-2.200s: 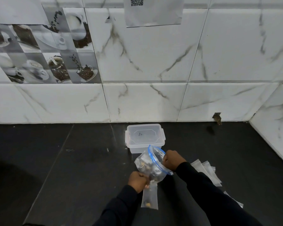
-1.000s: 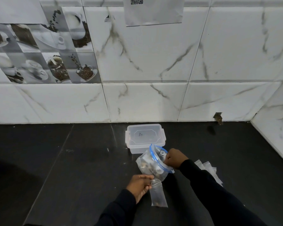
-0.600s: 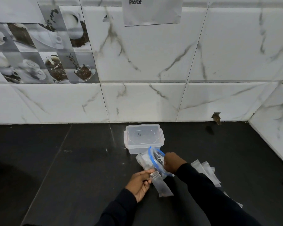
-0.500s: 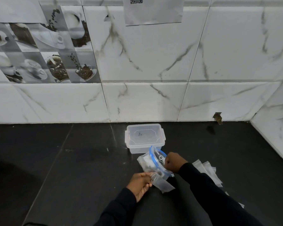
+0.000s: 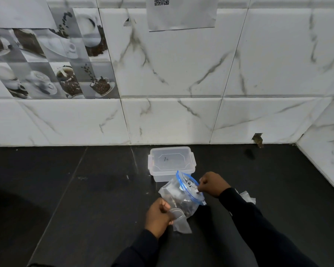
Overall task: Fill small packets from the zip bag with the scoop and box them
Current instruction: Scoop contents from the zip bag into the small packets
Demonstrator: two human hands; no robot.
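The left hand (image 5: 158, 216) pinches the small packet (image 5: 179, 223) at its mouth, just below the zip bag (image 5: 176, 196). The right hand (image 5: 212, 184) is curled round the scoop (image 5: 191, 185) inside the bag's blue rim. The limp packet mouth may fold closed, and then a scoopful would likely spill onto the bench (image 5: 85, 199).

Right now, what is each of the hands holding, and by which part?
The left hand pinches the small packet at its open top. The right hand grips what looks like the scoop by its handle, in the mouth of the zip bag.
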